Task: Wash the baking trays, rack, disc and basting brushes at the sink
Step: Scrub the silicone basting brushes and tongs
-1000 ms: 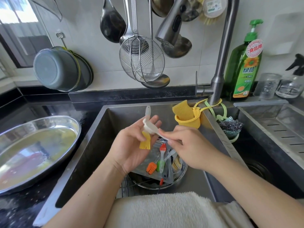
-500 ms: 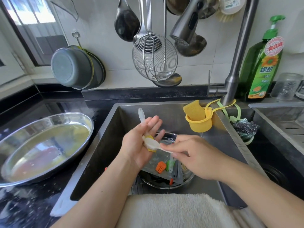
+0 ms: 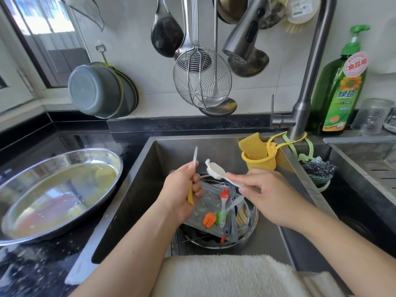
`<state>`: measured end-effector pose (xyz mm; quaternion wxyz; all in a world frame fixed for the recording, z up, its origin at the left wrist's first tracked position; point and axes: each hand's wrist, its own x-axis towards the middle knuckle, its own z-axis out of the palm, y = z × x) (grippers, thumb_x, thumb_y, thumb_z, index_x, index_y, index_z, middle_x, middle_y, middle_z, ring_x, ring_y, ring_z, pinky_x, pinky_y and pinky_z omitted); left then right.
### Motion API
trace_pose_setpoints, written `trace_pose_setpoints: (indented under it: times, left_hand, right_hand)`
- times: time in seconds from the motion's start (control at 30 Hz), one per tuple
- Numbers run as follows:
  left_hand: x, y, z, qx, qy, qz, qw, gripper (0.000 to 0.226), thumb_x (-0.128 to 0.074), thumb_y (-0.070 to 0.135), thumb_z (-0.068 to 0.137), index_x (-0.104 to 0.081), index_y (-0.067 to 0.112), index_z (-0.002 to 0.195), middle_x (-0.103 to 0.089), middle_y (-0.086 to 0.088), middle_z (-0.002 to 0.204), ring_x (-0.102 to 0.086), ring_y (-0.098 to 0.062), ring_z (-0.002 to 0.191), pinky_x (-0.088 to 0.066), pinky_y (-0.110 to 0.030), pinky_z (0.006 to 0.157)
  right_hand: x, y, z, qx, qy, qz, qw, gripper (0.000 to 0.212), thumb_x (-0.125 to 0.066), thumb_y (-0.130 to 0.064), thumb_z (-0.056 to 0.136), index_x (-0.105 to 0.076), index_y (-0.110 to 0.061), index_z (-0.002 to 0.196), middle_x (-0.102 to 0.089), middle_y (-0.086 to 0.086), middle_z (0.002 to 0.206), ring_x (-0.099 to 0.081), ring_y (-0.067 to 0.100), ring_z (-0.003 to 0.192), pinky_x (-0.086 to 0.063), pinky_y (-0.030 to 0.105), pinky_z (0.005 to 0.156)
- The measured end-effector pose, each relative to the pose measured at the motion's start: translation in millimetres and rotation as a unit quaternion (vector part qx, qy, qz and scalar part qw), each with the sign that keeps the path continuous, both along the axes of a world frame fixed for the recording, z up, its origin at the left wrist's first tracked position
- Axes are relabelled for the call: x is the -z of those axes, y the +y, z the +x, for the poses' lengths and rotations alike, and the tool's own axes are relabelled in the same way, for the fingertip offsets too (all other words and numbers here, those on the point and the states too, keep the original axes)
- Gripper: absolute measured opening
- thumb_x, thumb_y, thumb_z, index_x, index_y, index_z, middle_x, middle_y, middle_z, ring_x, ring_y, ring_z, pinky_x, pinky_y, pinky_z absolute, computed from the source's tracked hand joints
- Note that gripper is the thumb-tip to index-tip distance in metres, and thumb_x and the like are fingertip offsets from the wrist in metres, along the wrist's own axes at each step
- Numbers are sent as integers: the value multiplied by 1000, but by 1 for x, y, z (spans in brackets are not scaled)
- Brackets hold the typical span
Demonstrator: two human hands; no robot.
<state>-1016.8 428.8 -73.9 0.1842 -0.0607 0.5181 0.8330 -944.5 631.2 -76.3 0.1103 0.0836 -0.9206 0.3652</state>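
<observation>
Gripping a yellow basting brush (image 3: 190, 195) in a closed fist, the left hand (image 3: 182, 194) held it upright over the sink (image 3: 150, 179), white handle poking up past the knuckles and yellow bristle end hanging below the palm. That hold probably kept the bristles low so that drips fell into the basin. The right hand (image 3: 267, 196) pinched the handle of a white scrubbing brush (image 3: 216, 171) between thumb and fingertips, its bristled head aimed at the other brush but just apart from it, a gap showing between them. Both hands hovered above the pile, most likely so that the scrubbing could be done in free air with room to turn the brush.

Below them, in the same head view, the other wares lay stacked in the sink: a round metal tray (image 3: 252, 228) at the bottom, a flat rectangular tray (image 3: 205, 202) tilted across it, and on that a red-tipped brush with a green handle (image 3: 222, 209) and an orange brush head (image 3: 209, 219). Part of a wire rack (image 3: 177, 245) showed at the pile's near edge. Whether the disc lay among them I could not tell. A large oval steel tray (image 3: 53, 189) sat on the dark counter to the left, seemingly set aside. The tap (image 3: 235, 50) hung above with no water running. A sponge in a yellow holder (image 3: 259, 155) and a green soap bottle (image 3: 340, 93) stood within reach on the right.
</observation>
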Motion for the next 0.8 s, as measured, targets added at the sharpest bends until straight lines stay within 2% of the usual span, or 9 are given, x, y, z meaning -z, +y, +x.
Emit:
trace_pose_setpoints:
  times: [0.1,0.2,0.27,0.4,0.47,0.53,0.6,0.67,0.8]
  left_hand:
    - [-1,-1,3,83,8,39,996,34,-42,11,109,-57,9,139,-45,1,71,-35,-6,54,-32,-18,44]
    - [-4,2,7,191,34,68,979,39,-42,-5,100,-63,1,132,-45,1,76,-34,-6,56,-30,-18,49]
    - [-8,3,9,218,40,93,971,40,-39,-10,96,-63,-2,127,-55,-1,79,-36,-5,55,-33,-18,51]
    - [-7,2,7,211,50,104,971,46,-35,-10,100,-60,-3,138,-65,-9,110,-39,-5,52,-37,-17,49]
    - [-5,0,7,209,63,75,973,45,-36,-10,101,-62,-2,137,-68,-7,103,-38,-5,53,-37,-17,49]
    - [-4,0,8,202,82,22,976,43,-36,-11,102,-65,-2,133,-66,-2,82,-37,-7,54,-35,-19,49]
    - [-2,1,9,196,94,-17,976,42,-38,-12,101,-68,-2,129,-62,-3,76,-39,-9,55,-38,-21,48]
    - [0,2,9,193,99,-39,975,43,-40,-13,100,-70,1,128,-68,-7,88,-43,-9,56,-46,-22,51]
    - [-3,1,10,180,109,-38,977,45,-39,-12,102,-71,6,128,-74,-9,124,-61,-11,70,-60,-25,72]
  right_hand:
    - [-2,-2,-3,45,30,-12,998,48,-59,-15,102,-53,-45,138,-50,-4,82,-49,8,76,-37,19,65]
    - [-6,-5,1,50,48,10,998,51,-57,-17,103,-49,-49,142,-49,-8,85,-49,8,79,-40,21,66]
    - [-7,-7,2,37,43,42,998,53,-54,-19,104,-43,-52,144,-47,-10,85,-49,8,78,-43,25,66]
    - [-15,8,-10,138,39,67,987,51,-53,-20,105,-43,-45,148,-48,-9,86,-50,13,73,-50,36,63]
    - [-15,4,-5,105,32,79,991,50,-52,-20,105,-44,-45,147,-49,-8,86,-48,10,72,-46,29,60]
    - [-15,-3,2,64,15,95,993,50,-51,-20,105,-43,-47,146,-49,-8,87,-46,8,70,-42,26,57]
    - [-15,3,-5,106,27,102,989,49,-51,-20,105,-44,-46,147,-50,-8,88,-49,9,71,-49,31,59]
    - [-16,7,-9,138,29,95,985,49,-51,-20,105,-45,-44,147,-50,-7,87,-51,14,73,-54,41,63]
    - [-12,-8,4,54,9,108,993,50,-49,-22,106,-43,-50,146,-47,-9,88,-49,10,74,-49,39,63]
